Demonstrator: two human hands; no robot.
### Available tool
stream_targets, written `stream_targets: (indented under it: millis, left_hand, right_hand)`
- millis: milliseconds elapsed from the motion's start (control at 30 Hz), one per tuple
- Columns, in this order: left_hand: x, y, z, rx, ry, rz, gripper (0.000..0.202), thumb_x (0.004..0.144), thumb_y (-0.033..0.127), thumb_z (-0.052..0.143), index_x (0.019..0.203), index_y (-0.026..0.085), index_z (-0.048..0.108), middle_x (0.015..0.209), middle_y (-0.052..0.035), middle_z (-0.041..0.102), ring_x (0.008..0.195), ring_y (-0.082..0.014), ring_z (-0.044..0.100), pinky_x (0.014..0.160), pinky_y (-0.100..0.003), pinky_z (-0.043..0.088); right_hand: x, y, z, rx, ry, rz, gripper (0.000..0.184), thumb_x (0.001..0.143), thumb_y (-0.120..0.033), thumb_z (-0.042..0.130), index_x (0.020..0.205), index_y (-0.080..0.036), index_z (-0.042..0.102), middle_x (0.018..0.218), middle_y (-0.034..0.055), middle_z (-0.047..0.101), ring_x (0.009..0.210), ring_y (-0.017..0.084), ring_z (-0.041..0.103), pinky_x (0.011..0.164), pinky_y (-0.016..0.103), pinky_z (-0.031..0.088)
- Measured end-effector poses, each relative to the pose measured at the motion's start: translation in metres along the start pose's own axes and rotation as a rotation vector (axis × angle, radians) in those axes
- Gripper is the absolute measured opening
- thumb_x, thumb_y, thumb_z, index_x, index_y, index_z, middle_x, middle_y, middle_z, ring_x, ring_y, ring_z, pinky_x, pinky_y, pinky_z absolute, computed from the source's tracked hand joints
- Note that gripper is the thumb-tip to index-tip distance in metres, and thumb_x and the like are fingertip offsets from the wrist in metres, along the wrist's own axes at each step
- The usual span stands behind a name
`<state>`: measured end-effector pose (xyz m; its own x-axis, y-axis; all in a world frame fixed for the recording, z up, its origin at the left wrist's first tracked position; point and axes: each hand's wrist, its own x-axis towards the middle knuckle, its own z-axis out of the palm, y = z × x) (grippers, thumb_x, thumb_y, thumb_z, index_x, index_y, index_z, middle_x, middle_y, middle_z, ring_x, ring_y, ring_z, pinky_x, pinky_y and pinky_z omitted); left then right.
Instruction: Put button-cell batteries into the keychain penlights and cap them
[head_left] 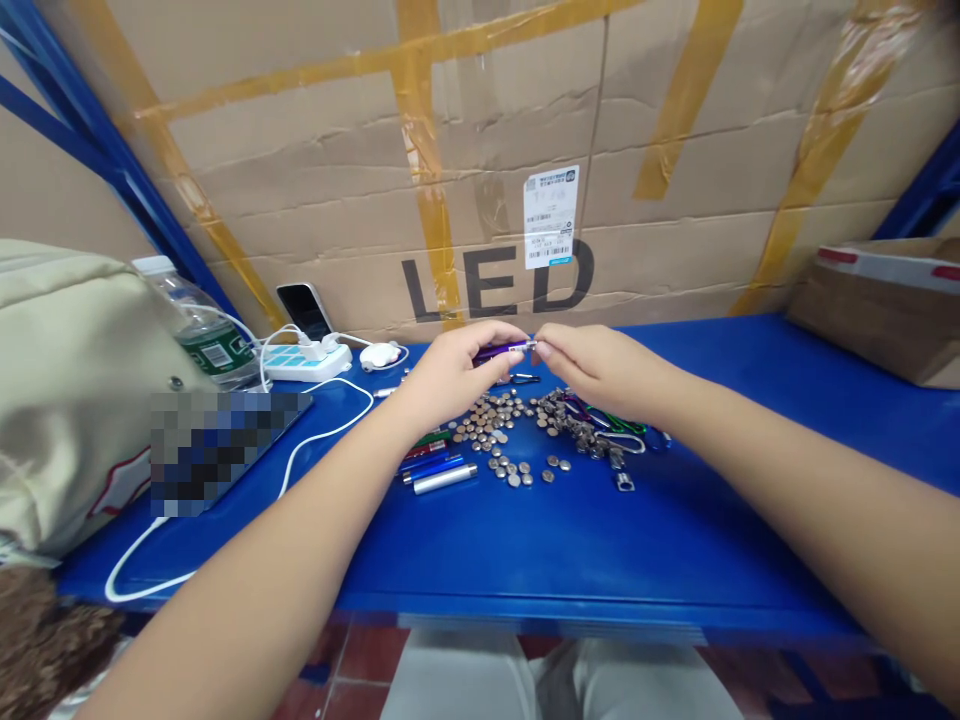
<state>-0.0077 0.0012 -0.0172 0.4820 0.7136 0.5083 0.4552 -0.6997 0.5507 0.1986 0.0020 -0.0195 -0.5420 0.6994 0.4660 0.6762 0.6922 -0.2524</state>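
Note:
My left hand [450,375] is closed round a small purple metal tube [501,351], held level above the blue shelf [570,560]. My right hand [592,365] pinches the tube's silver end with thumb and fingertips. Below both hands lies a heap of button cell batteries [495,425]. Beside the heap, several coloured tubes [439,468], red, blue and silver, lie to the left. Small metal caps and carabiner clips [600,430] lie to the right.
A large taped cardboard box marked LED [495,200] stands behind. A white power strip [307,360] with cables, a phone [304,310] and a water bottle [199,325] are at the back left. A beige bag [67,390] lies far left. A brown box [885,300] sits right.

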Motion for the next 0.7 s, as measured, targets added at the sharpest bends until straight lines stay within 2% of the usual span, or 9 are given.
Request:
stream_targets:
  millis: [67,133,200,300,400,467,533,633,700]
  left_hand:
    - [0.0,0.0,0.001,-0.016,-0.011,-0.01,0.02,0.091,0.024,0.059,0.107,0.017,0.067,0.1,-0.0036,0.074,0.076,-0.0119,0.068,0.075,-0.027,0.054]
    - [-0.001,-0.001,0.001,0.04,0.006,0.038,0.019,0.09,0.022,0.059,0.107,0.018,0.068,0.102,-0.0039,0.074,0.083,-0.0132,0.069,0.079,-0.027,0.054]
    - [-0.001,-0.004,0.002,0.151,0.034,0.131,0.018,0.09,0.019,0.06,0.106,0.019,0.068,0.104,-0.0043,0.075,0.093,-0.0147,0.069,0.085,-0.028,0.053]
    - [-0.002,-0.009,0.002,0.34,0.051,0.283,0.019,0.09,0.016,0.059,0.106,0.02,0.068,0.107,-0.0043,0.075,0.101,-0.0164,0.069,0.091,-0.031,0.051]
    - [-0.002,-0.01,0.002,0.425,0.054,0.362,0.019,0.092,0.017,0.057,0.107,0.02,0.068,0.108,-0.0049,0.075,0.102,-0.0175,0.069,0.09,-0.032,0.051]
    - [-0.002,-0.007,0.002,0.39,0.055,0.34,0.019,0.092,0.018,0.057,0.107,0.019,0.068,0.107,-0.0054,0.075,0.1,-0.0171,0.069,0.088,-0.031,0.052]
    - [-0.002,-0.003,0.002,0.322,0.061,0.271,0.018,0.091,0.018,0.059,0.107,0.019,0.068,0.105,-0.0052,0.075,0.096,-0.0162,0.069,0.086,-0.029,0.052]
    - [-0.002,0.001,0.002,0.206,0.067,0.167,0.017,0.09,0.019,0.06,0.105,0.018,0.069,0.101,-0.004,0.075,0.092,-0.0148,0.069,0.083,-0.027,0.052]
    - [-0.002,0.002,0.003,0.126,0.057,0.112,0.018,0.09,0.021,0.061,0.105,0.018,0.069,0.1,-0.0037,0.075,0.089,-0.0139,0.069,0.081,-0.026,0.053]
  right_hand:
    - [0.001,-0.002,0.001,0.017,0.004,0.007,0.03,0.095,-0.039,0.033,0.071,-0.022,0.041,0.065,0.0012,0.05,0.06,0.015,0.043,0.059,0.031,0.03]
    - [0.001,-0.005,0.004,0.159,0.006,0.086,0.028,0.093,-0.034,0.036,0.069,-0.022,0.045,0.061,0.0001,0.049,0.058,0.014,0.044,0.058,0.03,0.031]
    - [0.002,-0.009,0.008,0.426,-0.03,0.244,0.026,0.09,-0.028,0.039,0.068,-0.021,0.049,0.053,-0.0026,0.044,0.051,0.012,0.039,0.052,0.028,0.03]
    - [0.004,-0.014,0.01,0.907,-0.166,0.473,0.028,0.089,-0.023,0.034,0.064,-0.022,0.045,0.041,-0.0075,0.029,0.039,0.01,0.02,0.043,0.027,0.02]
    - [0.005,-0.016,0.008,1.129,-0.287,0.547,0.031,0.091,-0.022,0.028,0.062,-0.023,0.04,0.039,-0.0084,0.022,0.038,0.009,0.012,0.041,0.027,0.016]
    - [0.005,-0.015,0.005,1.047,-0.288,0.525,0.033,0.093,-0.026,0.03,0.062,-0.023,0.04,0.04,-0.0076,0.025,0.038,0.01,0.016,0.041,0.027,0.018]
    - [0.004,-0.013,0.002,0.827,-0.198,0.452,0.034,0.095,-0.031,0.034,0.064,-0.022,0.044,0.043,-0.0057,0.034,0.04,0.01,0.026,0.043,0.027,0.024]
    - [0.002,-0.01,-0.003,0.466,-0.031,0.268,0.031,0.095,-0.038,0.042,0.069,-0.021,0.048,0.056,-0.0023,0.048,0.053,0.012,0.042,0.054,0.027,0.032]
    - [0.001,-0.007,-0.006,0.33,0.007,0.143,0.03,0.094,-0.039,0.045,0.07,-0.021,0.048,0.063,-0.0011,0.051,0.061,0.014,0.046,0.06,0.028,0.034]
